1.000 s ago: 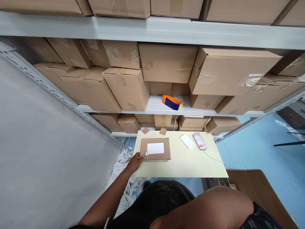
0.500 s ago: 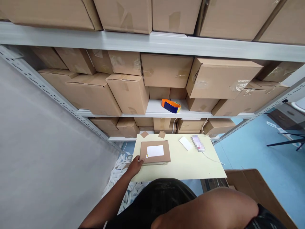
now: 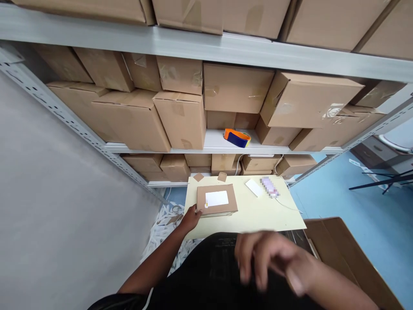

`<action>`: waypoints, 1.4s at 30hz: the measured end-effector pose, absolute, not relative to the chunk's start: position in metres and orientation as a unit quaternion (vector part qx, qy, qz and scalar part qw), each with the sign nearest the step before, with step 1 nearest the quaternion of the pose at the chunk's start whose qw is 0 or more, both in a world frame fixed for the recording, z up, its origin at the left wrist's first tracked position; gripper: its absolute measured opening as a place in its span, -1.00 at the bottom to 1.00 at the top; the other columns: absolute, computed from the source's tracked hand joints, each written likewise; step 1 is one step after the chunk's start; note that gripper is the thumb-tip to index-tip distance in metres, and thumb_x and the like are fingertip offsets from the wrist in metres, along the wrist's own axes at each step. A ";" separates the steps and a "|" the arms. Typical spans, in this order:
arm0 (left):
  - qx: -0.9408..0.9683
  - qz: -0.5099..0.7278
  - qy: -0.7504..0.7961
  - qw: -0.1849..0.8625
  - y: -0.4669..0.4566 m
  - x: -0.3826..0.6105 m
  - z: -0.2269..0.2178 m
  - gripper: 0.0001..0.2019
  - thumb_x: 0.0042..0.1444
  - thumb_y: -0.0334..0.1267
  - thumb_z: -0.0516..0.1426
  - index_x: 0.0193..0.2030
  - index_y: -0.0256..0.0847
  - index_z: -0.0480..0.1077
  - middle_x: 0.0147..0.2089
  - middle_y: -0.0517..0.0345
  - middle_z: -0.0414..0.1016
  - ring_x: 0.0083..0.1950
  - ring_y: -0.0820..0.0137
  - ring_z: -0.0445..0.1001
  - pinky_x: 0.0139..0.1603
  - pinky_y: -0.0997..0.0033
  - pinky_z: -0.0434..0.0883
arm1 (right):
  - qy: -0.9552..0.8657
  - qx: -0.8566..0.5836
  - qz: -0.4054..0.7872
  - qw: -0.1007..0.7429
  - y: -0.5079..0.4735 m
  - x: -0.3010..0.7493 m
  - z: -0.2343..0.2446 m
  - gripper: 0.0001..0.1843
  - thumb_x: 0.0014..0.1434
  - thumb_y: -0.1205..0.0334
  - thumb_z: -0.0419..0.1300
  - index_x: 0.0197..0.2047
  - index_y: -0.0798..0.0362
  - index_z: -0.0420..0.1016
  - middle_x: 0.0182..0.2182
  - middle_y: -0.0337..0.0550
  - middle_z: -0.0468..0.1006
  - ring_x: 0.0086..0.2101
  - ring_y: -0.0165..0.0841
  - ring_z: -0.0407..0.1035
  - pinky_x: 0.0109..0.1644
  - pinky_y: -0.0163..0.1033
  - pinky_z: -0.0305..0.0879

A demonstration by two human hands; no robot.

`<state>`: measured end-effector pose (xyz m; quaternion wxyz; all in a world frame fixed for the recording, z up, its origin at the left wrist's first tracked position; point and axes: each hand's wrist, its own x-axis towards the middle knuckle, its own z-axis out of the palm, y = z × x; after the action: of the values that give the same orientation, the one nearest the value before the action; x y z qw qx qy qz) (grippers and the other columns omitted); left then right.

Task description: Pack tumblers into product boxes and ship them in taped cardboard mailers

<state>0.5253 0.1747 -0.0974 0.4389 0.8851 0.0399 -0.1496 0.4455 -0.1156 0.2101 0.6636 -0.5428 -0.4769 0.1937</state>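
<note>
A flat brown cardboard box point(image 3: 232, 199) with a white label point(image 3: 217, 198) lies on the left part of a pale yellow table point(image 3: 258, 219). My left hand point(image 3: 191, 218) grips its near left corner, thumb over the top edge and the other fingers at the side, partly hidden. In front of my dark-clothed torso, short of the table edge, my right hand point(image 3: 267, 258) hangs in the air. Its fingers are loosely bent, apart and somewhat blurred, with nothing seen in them.
On the table lie a white slab point(image 3: 254, 188), a pixelated item point(image 3: 269, 187) and two small cardboard pieces. Shelves of cartons point(image 3: 238, 88) rise behind, holding an orange and blue band point(image 3: 237, 138). Paper strips point(image 3: 164, 224) cover the floor left; a large open carton point(image 3: 342, 245) stands right.
My right hand has come into view before my torso, where mainly a bent arm showed before. The left hand keeps its hold on the box. The whole view has shifted slightly.
</note>
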 end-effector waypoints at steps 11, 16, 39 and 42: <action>0.846 -0.191 0.153 0.473 0.175 0.538 -0.090 -0.40 0.26 -0.03 0.15 0.34 -0.32 0.26 0.37 -0.29 0.38 0.24 0.10 0.51 0.22 0.25 0.38 | 0.194 -0.822 0.227 0.485 -0.184 0.522 -0.055 -0.51 0.10 -0.06 0.26 0.04 0.01 0.55 0.12 0.02 0.56 0.09 -0.10 0.44 0.09 -0.12 0.36; 0.826 -0.210 0.167 0.497 0.168 0.534 -0.094 -0.48 0.26 0.02 0.14 0.25 -0.24 0.38 0.25 -0.18 0.52 0.20 0.09 0.53 0.15 0.26 0.42 | 0.162 -0.755 0.305 0.558 -0.160 0.542 -0.091 -0.28 0.12 -0.08 0.25 0.32 -0.08 0.33 0.24 0.01 0.47 0.13 -0.10 0.41 0.09 -0.03 0.39; 0.901 -0.139 0.087 0.402 0.130 0.496 -0.111 -0.36 0.04 -0.43 0.25 0.29 -0.24 0.26 0.24 -0.14 0.50 0.26 0.11 0.47 0.28 0.17 0.37 | 0.042 -0.925 0.218 0.309 -0.186 0.503 -0.123 -0.42 0.20 0.20 0.24 0.28 0.00 0.27 -0.04 -0.04 0.64 -0.05 -0.13 0.54 -0.04 -0.19 0.35; 0.903 -0.152 0.073 0.395 0.133 0.494 -0.114 -0.40 0.09 -0.42 0.22 0.30 -0.21 0.27 0.28 -0.11 0.48 0.29 0.13 0.46 0.28 0.20 0.37 | 0.027 -0.923 0.223 0.312 -0.186 0.498 -0.125 -0.44 0.19 0.19 0.26 0.24 -0.01 0.30 -0.01 -0.05 0.64 -0.01 -0.14 0.54 -0.03 -0.21 0.35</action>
<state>0.4945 0.1330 -0.1136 0.3952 0.9030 0.0726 -0.1522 0.4983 -0.1865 -0.1254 0.3119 -0.9231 0.0267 0.2231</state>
